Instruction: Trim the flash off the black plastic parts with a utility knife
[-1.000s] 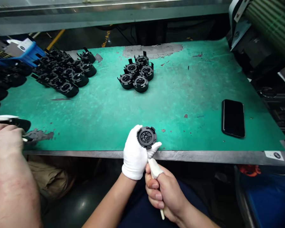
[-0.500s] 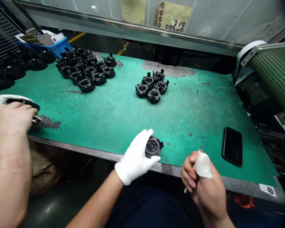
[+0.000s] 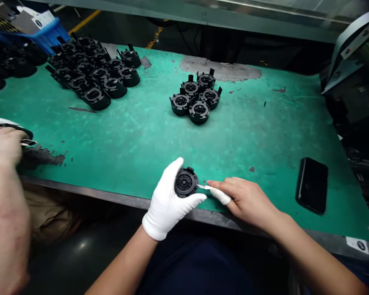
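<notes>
My left hand (image 3: 169, 200), in a white glove, is closed round the side of a round black plastic part (image 3: 186, 182) with ribs and small tabs, close to the table's front edge. In my bare right hand (image 3: 242, 198), a white cover wraps the thumb. Thumb and forefinger pinch a small knife (image 3: 203, 187), most of its handle hidden in the hand. Its thin pale blade reaches the right rim of the black part.
A small group of black round parts (image 3: 199, 111) stands mid-table, and a larger cluster (image 3: 94, 96) is farther left. A phone (image 3: 312, 185) lies at right. At the left edge are a co-worker's hands (image 3: 3, 147). A blue bin (image 3: 51, 35) sits behind.
My right hand has moved left and turned, bringing the blade to the black part. The part has rotated in my left hand, its tab now at the top. The view has tilted down.
</notes>
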### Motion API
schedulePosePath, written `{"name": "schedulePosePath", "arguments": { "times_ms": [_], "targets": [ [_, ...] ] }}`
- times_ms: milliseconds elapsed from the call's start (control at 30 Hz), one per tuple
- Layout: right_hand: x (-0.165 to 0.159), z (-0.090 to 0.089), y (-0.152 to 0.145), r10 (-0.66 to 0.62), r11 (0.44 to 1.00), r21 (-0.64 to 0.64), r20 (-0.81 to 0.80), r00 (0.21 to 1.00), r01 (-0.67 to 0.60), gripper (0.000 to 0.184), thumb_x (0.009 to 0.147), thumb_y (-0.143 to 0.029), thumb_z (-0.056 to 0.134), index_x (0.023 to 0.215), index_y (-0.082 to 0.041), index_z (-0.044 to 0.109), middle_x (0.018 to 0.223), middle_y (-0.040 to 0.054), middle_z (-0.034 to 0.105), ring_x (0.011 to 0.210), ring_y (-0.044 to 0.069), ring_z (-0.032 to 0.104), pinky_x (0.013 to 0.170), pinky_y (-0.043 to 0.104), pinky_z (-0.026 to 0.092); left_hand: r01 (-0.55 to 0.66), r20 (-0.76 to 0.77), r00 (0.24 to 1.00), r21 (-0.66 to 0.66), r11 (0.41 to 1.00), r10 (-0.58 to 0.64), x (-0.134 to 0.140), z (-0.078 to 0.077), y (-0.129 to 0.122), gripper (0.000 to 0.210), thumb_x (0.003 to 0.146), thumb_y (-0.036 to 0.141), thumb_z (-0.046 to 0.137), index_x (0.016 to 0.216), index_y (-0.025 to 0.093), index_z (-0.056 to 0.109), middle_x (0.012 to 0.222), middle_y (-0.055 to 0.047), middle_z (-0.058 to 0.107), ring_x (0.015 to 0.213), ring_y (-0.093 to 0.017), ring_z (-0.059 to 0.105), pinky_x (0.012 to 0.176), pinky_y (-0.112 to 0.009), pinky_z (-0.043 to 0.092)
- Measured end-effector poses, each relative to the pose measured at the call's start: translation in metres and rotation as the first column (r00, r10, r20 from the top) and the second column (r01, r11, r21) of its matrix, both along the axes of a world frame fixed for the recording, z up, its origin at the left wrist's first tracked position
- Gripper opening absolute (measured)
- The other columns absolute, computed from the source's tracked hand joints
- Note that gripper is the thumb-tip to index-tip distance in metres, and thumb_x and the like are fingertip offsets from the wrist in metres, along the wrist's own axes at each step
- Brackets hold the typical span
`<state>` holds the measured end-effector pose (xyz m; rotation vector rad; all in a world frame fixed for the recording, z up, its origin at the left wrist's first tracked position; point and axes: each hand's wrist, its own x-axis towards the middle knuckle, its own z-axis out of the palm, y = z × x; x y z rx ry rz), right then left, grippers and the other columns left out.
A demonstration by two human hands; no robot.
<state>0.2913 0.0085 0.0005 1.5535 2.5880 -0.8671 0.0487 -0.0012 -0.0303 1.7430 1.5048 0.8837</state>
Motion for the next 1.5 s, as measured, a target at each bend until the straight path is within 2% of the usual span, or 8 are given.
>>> {"name": "schedulePosePath", "arguments": {
  "times_ms": [233, 433, 867, 1067, 1133, 1267, 1367, 1500],
  "targets": [
    [0.004, 0.001, 0.017, 0.126, 0.991, 0.033, 0.118, 0.985, -0.13, 0.049, 0.096, -0.02, 0.049, 0.142, -0.037, 0.055, 0.095, 0.0007, 0.069, 0.087, 0.02, 0.064, 0.065, 0.032, 0.037, -0.025, 0.019, 1.0, 0.048, 0.999, 0.024, 0.001, -0.006, 0.003, 0.09, 0.071, 0.046, 0.086, 0.146, 0.022, 0.042, 0.141, -0.011, 0.058, 0.129, -0.028, 0.058, 0.116, -0.045, 0.046],
    [0.001, 0.005, 0.033, 0.106, 0.989, 0.087, 0.168, 0.98, -0.122, 0.048, 0.092, -0.019, 0.051, 0.137, -0.036, 0.059, 0.092, 0.0014, 0.07, 0.083, 0.019, 0.065, 0.057, 0.031, 0.029, -0.016, -0.013, 1.0, 0.073, 0.997, 0.017, 0.001, -0.006, 0.004, 0.087, 0.071, 0.045, 0.086, 0.144, 0.022, 0.044, 0.138, -0.011, 0.06, 0.127, -0.029, 0.06, 0.114, -0.047, 0.048],
    [-0.001, 0.0, 0.024, 0.047, 0.991, 0.119, 0.146, 0.988, -0.065, 0.045, 0.096, -0.022, 0.048, 0.136, -0.037, 0.061, 0.094, 0.0034, 0.072, 0.084, 0.021, 0.066, 0.058, 0.029, 0.034, -0.021, 0.01, 1.0, 0.074, 0.997, 0.02, 0.003, -0.004, 0.004, 0.079, 0.073, 0.044, 0.084, 0.14, 0.023, 0.048, 0.138, -0.01, 0.06, 0.127, -0.028, 0.059, 0.114, -0.046, 0.048],
    [-0.003, -0.007, 0.018, -0.156, 0.988, -0.055, -0.234, 0.96, 0.147, 0.033, 0.101, -0.036, 0.047, 0.122, -0.026, 0.071, 0.112, 0.0075, 0.074, 0.102, 0.023, 0.067, 0.085, 0.032, 0.049, -0.027, 0.073, 0.997, 0.025, 0.999, 0.025, 0.003, -0.004, 0.004, 0.082, 0.073, 0.044, 0.084, 0.142, 0.024, 0.046, 0.139, -0.01, 0.059, 0.128, -0.028, 0.058, 0.115, -0.047, 0.046],
    [-0.008, -0.009, 0.009, -0.198, 0.98, -0.074, -0.283, 0.938, 0.184, 0.039, 0.104, -0.042, 0.042, 0.127, -0.022, 0.067, 0.11, 0.0077, 0.074, 0.095, 0.02, 0.068, 0.081, 0.029, 0.051, -0.041, 0.115, 0.992, -0.03, 0.999, 0.044, 0.004, -0.001, 0.004, 0.084, 0.071, 0.044, 0.085, 0.143, 0.024, 0.045, 0.138, -0.01, 0.059, 0.128, -0.028, 0.059, 0.115, -0.047, 0.046],
    [-0.026, -0.014, -0.022, -0.254, 0.964, -0.2, -0.473, 0.844, 0.178, 0.053, 0.097, -0.043, 0.057, 0.147, -0.025, 0.048, 0.105, 0.006, 0.069, 0.08, 0.017, 0.063, 0.072, 0.028, 0.052, -0.027, 0.327, 0.939, -0.232, 0.972, 0.105, 0.002, 0.016, 0.001, 0.084, 0.074, 0.045, 0.082, 0.145, 0.025, 0.042, 0.134, -0.009, 0.06, 0.122, -0.027, 0.062, 0.109, -0.046, 0.05],
    [-0.041, -0.02, -0.051, -0.354, 0.928, -0.32, -0.609, 0.709, 0.188, 0.055, 0.087, -0.042, 0.072, 0.139, -0.029, 0.057, 0.105, 0.0046, 0.065, 0.083, 0.018, 0.06, 0.075, 0.029, 0.051, 0.1, 0.437, 0.894, -0.416, 0.904, 0.102, -0.004, 0.035, -0.01, 0.068, 0.089, 0.055, 0.064, 0.145, 0.024, 0.042, 0.136, -0.011, 0.06, 0.121, -0.027, 0.062, 0.109, -0.047, 0.05],
    [-0.066, -0.02, -0.085, -0.691, 0.723, -0.583, -0.605, 0.395, 0.372, 0.051, 0.086, -0.05, 0.071, 0.129, -0.024, 0.061, 0.09, 0.0027, 0.067, 0.081, 0.02, 0.062, 0.074, 0.029, 0.052, 0.193, 0.408, 0.913, -0.405, 0.894, -0.013, -0.014, 0.048, -0.038, 0.059, 0.099, 0.06, 0.04, 0.148, 0.028, 0.039, 0.149, -0.008, 0.051, 0.138, -0.026, 0.048, 0.121, -0.048, 0.035]
  ]
}}
